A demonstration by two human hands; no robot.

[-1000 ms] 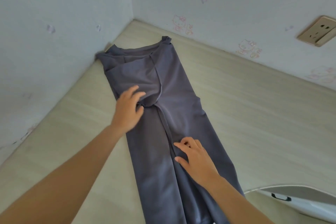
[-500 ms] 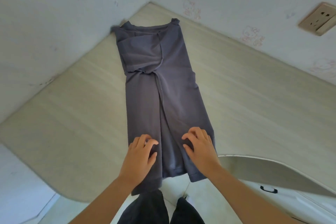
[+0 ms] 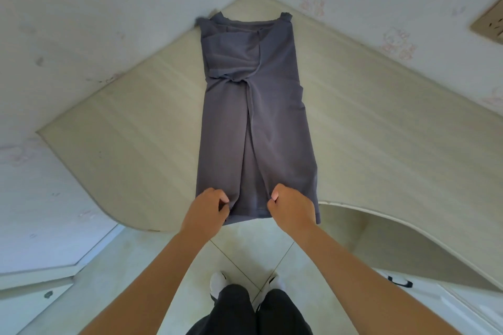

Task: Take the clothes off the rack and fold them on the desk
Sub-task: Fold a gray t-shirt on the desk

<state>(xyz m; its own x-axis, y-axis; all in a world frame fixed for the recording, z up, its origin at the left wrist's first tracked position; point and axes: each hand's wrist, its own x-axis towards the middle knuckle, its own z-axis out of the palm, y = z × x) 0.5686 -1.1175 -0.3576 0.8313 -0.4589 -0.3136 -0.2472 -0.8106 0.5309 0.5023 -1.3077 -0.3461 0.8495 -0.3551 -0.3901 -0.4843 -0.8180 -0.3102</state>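
On the counter [image 3: 381,144], a grey-blue garment [image 3: 255,122] lies flat as a long narrow strip, sides folded in toward the middle, running from the wall corner down to the near edge. Its collar end sits at the far corner, touching the left wall [image 3: 95,22]. The hem end overhangs the counter's near edge slightly. From the head view I see my left hand [image 3: 206,209] at the hem's left corner, grip clenched on the cloth, fingers curled in with fabric bunched under them. My right hand [image 3: 292,208] is at the hem's right side, grip likewise pinched shut on the garment, thumb and fingertips pressed together at the inner fold. How much cloth each grip holds I can't quite tell, knuckles cover it. Both forearms reach forward, bare. A crease runs lengthwise down the garment's middle. A wall socket [image 3: 488,23] sits on the right wall, well apart from the garment. Below, dark trousers [image 3: 250,313] and white shoes [image 3: 217,284] stand on the tiled floor [image 3: 245,250].
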